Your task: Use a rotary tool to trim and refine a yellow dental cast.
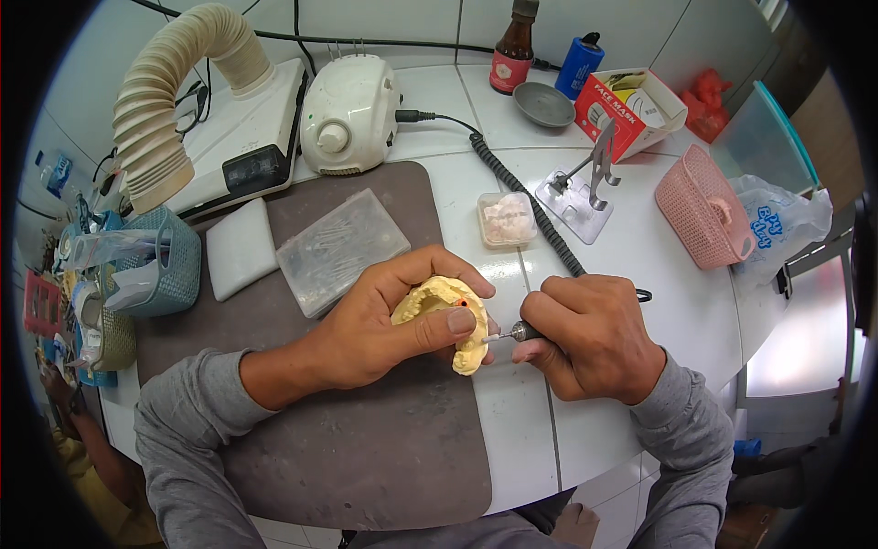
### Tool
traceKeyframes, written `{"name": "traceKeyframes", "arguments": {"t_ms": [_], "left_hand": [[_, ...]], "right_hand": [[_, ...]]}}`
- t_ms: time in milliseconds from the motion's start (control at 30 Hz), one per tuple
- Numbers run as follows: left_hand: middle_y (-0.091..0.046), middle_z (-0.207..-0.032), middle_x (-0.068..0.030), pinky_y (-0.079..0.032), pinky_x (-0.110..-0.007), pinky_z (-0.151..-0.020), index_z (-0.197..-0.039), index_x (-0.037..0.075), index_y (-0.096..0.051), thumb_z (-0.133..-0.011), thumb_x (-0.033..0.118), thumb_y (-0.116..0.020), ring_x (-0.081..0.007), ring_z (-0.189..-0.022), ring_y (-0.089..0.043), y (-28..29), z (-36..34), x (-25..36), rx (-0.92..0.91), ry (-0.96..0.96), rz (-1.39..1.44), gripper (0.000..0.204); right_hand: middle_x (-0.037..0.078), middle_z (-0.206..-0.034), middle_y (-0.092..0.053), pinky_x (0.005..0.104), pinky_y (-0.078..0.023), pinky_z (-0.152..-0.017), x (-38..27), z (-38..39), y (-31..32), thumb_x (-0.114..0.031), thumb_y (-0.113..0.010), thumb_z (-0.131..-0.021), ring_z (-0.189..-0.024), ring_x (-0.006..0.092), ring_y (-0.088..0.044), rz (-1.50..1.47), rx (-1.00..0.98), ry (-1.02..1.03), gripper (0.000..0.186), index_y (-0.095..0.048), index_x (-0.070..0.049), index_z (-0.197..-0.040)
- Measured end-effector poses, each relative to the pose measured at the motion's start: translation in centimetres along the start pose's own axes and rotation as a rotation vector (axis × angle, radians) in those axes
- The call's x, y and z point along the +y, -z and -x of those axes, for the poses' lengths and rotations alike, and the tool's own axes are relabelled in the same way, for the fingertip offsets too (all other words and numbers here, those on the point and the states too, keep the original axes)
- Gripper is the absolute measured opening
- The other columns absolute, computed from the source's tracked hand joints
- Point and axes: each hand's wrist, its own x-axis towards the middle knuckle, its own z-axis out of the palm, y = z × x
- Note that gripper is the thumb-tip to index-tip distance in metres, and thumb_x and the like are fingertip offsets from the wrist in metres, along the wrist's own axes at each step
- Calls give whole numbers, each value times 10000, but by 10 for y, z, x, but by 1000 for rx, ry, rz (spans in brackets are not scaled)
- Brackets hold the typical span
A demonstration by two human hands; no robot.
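A pale yellow dental cast [430, 297], curved like a horseshoe, is gripped in my left hand [375, 325]. My thumb lies across its front face and the fingers wrap behind it. A small red and dark mark shows on the cast near the thumb tip. My right hand [594, 339] is closed round a dark rotary handpiece [524, 331], held like a pen. Its thin metal shank ends in a small pale bur [491, 339], which is at the right edge of the cast; whether it touches I cannot tell.
Beyond my hands are a clear bur case [343, 247], a white pad [240, 249], a white drill control unit [349, 114] and a ribbed suction hose [151, 119]. To the right stand a handpiece stand [581, 206], a small tub [508, 220], a coiled cord [521, 188] and a pink basket [700, 210].
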Motion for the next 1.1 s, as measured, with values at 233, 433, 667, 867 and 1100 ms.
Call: {"name": "traceKeyframes", "arguments": {"t_ms": [233,433,667,867,1100], "left_hand": [[-750,-1188,-160,-656,-388,-933,-1406,-6,-554,-1138,189,-648,-269,-1061,-802,0,0,-2,3,-1,3,344],[-751,-1190,-163,-658,-390,-935,-1404,-11,-554,-1140,195,-649,-263,-1051,-801,-2,0,-2,2,-22,42,349],[-750,-1205,-178,-662,-400,-942,-1404,-7,-553,-1144,204,-642,-255,-1064,-793,-3,0,1,-3,-6,43,347],[-751,-1229,-198,-663,-412,-959,-1399,-6,-554,-1143,205,-644,-245,-1075,-785,-3,-1,-2,-1,-19,76,343],[-751,-1204,-174,-663,-386,-940,-1406,-12,-561,-1136,185,-647,-238,-1035,-799,-3,0,5,-15,10,9,346]], "right_hand": [[64,-753,-537,424,-451,-548,-1,0,-1,-423,-767,-1005,-594,285,-595,24,5,-44,344,-628,-113,-947],[61,-757,-542,422,-453,-550,1,0,0,-423,-763,-1008,-598,282,-600,-2,-12,8,343,-633,-110,-957],[63,-743,-541,427,-451,-540,2,1,-2,-427,-774,-1000,-588,286,-596,-6,3,-16,348,-635,-111,-959],[63,-743,-541,424,-453,-539,2,1,0,-425,-781,-996,-586,286,-597,-30,-20,13,342,-634,-118,-956],[61,-757,-543,423,-449,-543,2,1,-1,-436,-778,-994,-591,283,-593,27,-2,-9,348,-633,-123,-944]]}}
